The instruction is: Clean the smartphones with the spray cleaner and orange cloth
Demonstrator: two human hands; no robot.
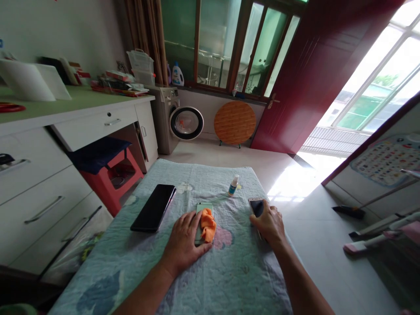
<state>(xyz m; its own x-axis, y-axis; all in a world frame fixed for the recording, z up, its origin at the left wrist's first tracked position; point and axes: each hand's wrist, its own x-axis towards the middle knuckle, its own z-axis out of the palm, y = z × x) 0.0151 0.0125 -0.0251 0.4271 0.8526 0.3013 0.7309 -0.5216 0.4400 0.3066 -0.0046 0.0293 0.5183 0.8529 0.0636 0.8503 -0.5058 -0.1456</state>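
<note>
My left hand (184, 238) lies against the left side of a pale green smartphone (204, 205), its fingers along the edge and its thumb near the lower end. A crumpled orange cloth (208, 225) rests on that phone. At the table's right side, my right hand (271, 223) is closed around a second smartphone (255, 204) with a light frame and dark screen, covering much of it. Left of my hands lies a large black tablet (154, 208). A small spray bottle (233, 186) with a white cap stands upright between and beyond the phones.
A pale blue quilted cloth (223, 271) covers the table. To the left are a red stool (114, 183) and white drawers (42, 192). Beyond stand a washing machine (166, 118) with its door open, a round wooden tabletop (235, 122) and a red door (305, 78).
</note>
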